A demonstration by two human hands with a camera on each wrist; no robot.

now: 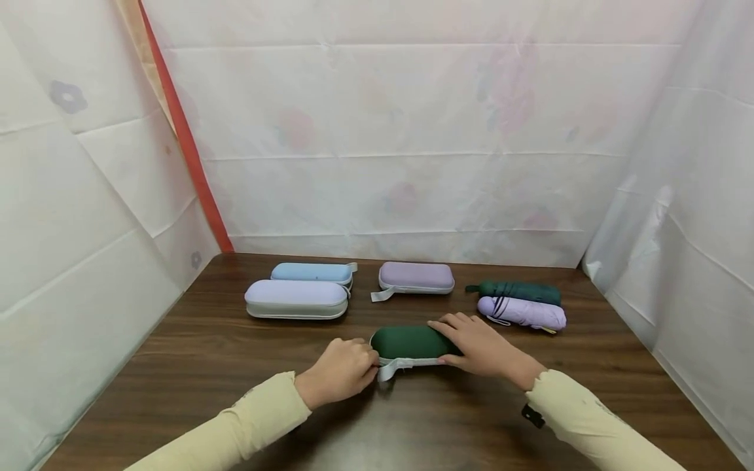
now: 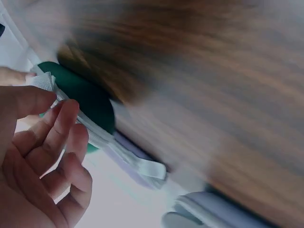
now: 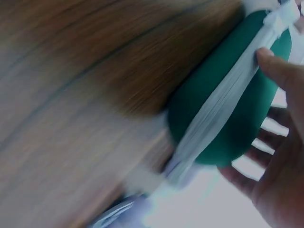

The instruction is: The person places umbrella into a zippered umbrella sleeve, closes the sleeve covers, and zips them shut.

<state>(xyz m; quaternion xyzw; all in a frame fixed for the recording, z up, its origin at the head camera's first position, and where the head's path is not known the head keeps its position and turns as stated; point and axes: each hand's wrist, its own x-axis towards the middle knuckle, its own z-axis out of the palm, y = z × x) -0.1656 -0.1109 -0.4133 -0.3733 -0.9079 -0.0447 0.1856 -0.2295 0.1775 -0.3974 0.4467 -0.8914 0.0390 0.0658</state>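
A dark green zip case (image 1: 406, 343) with a pale grey zip band lies near the middle of the table. My right hand (image 1: 480, 345) holds its right end, thumb on the near zip side and fingers over the top. At the left end, my left hand (image 1: 344, 367) pinches the zip edge with thumb and forefinger; the zip pull itself is hidden. A grey fabric strap (image 1: 389, 371) hangs from the near side of the case. In the right wrist view the zip band (image 3: 221, 104) runs along the case and looks closed.
Behind stand a lilac case (image 1: 297, 294), a light blue case (image 1: 311, 271) and a mauve case (image 1: 415, 276). To the right lie a folded dark green umbrella (image 1: 521, 291) and a folded lilac umbrella (image 1: 524, 313). Patterned white sheeting (image 1: 400, 131) surrounds the wooden table (image 1: 206, 366).
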